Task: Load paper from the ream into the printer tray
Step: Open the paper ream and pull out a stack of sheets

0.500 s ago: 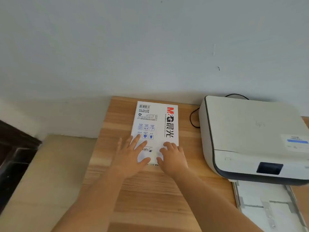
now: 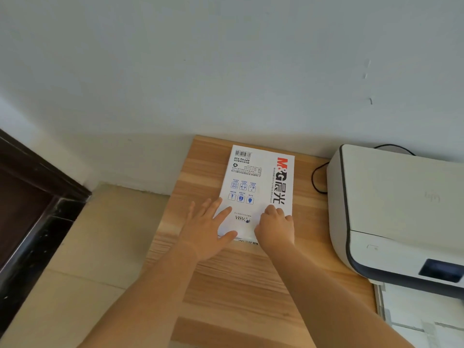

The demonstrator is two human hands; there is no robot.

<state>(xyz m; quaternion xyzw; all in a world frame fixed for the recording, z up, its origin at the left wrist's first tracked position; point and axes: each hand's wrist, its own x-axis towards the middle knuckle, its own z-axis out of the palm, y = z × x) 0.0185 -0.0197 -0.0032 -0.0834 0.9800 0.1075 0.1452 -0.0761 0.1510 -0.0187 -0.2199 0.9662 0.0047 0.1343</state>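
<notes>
My left hand (image 2: 204, 233) rests flat, open, on the white wrapped paper ream (image 2: 256, 189) on the wooden surface (image 2: 241, 292); my right hand (image 2: 276, 228) has curled tighter at its near edge, starting to open the wrapper.

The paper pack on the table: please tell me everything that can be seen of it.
The paper pack is a flat white wrapped ream, lying on the wooden table left of the printer, its far end near the wall. The wrapper bears a red and black logo, a barcode and small blue icons, all upside down to the person. The left hand lies spread flat over its near left corner; the right hand, fingers curled, presses on its near end. That end looks slightly opened; no sheets are out yet.
</notes>
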